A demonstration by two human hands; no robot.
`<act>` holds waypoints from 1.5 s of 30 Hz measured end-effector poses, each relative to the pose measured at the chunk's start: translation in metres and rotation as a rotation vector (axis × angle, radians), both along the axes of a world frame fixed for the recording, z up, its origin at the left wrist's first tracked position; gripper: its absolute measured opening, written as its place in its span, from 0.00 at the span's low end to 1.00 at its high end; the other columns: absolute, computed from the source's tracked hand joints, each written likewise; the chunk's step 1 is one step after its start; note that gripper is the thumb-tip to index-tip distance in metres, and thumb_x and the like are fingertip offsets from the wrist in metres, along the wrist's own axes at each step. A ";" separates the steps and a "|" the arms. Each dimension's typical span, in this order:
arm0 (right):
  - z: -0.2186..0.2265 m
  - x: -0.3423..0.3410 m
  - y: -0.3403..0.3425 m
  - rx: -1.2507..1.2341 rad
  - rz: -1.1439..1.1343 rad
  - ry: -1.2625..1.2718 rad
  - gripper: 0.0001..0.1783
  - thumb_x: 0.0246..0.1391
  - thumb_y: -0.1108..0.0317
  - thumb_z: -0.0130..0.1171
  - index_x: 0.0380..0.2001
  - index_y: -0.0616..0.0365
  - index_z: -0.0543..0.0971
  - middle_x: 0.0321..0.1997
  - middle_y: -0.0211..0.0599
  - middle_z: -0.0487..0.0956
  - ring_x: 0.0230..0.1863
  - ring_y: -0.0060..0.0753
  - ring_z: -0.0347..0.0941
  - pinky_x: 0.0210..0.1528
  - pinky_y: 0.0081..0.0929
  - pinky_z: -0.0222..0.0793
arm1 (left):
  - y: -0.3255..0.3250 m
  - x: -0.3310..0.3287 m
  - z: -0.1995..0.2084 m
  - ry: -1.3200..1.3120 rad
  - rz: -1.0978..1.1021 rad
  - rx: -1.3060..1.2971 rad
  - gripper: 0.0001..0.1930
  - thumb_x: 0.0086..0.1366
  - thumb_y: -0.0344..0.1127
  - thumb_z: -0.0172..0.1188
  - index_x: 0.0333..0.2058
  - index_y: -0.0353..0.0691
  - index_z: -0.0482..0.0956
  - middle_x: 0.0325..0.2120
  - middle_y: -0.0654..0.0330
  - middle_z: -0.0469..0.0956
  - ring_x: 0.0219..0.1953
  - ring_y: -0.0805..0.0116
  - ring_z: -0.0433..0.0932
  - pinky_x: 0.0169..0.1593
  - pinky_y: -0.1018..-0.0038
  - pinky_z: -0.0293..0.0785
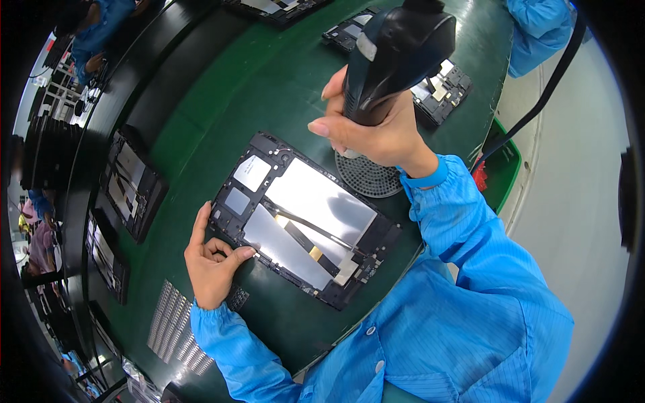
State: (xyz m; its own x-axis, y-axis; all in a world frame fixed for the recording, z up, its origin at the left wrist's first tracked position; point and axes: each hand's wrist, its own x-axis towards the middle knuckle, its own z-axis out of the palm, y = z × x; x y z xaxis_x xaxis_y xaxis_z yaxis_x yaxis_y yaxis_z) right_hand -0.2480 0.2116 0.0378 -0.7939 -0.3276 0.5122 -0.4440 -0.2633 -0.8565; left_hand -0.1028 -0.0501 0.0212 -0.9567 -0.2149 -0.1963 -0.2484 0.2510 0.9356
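An open tablet body point(302, 195) with silvery inner plates, black frame and ribbon cables lies tilted on the green table. My left hand point(213, 258) grips its left edge between thumb and fingers. Above the tablet's far right corner, my right hand point(379, 131) is closed round the handle of a black pistol-shaped handheld scanner point(403, 50). The scanner's head is raised and hides part of the table behind it. Beneath my right hand sits a round grey perforated disc point(369, 176), partly covered by the wrist and tablet.
More open tablet bodies stand on the black conveyor point(127, 181) at left. Another tablet body point(441, 93) lies beyond my right hand. A sheet of small metallic parts point(178, 326) is near my left sleeve. At right are a green bin point(504, 164) and a co-worker's blue sleeve point(541, 33).
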 end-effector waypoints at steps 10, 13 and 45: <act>0.000 0.000 0.002 0.041 -0.032 0.014 0.17 0.42 0.82 0.64 0.36 0.63 0.70 0.16 0.32 0.74 0.15 0.18 0.70 0.18 0.16 0.64 | -0.009 0.000 -0.009 0.031 -0.037 0.061 0.45 0.42 0.15 0.66 0.61 0.34 0.56 0.54 0.53 0.67 0.23 0.83 0.67 0.26 0.89 0.67; 0.005 0.003 0.002 0.033 -0.043 -0.010 0.17 0.42 0.82 0.64 0.37 0.63 0.70 0.16 0.32 0.74 0.15 0.19 0.70 0.18 0.17 0.65 | -0.015 0.001 -0.012 0.053 -0.054 0.088 0.44 0.43 0.14 0.64 0.61 0.35 0.56 0.56 0.53 0.65 0.24 0.83 0.68 0.28 0.88 0.69; 0.031 0.074 -0.120 -0.021 0.362 0.127 0.20 0.45 0.85 0.58 0.41 0.62 0.64 0.18 0.37 0.73 0.17 0.23 0.70 0.20 0.21 0.69 | -0.026 0.014 -0.024 0.506 0.047 -0.123 0.30 0.41 0.30 0.74 0.46 0.37 0.76 0.46 0.57 0.72 0.22 0.81 0.67 0.25 0.83 0.67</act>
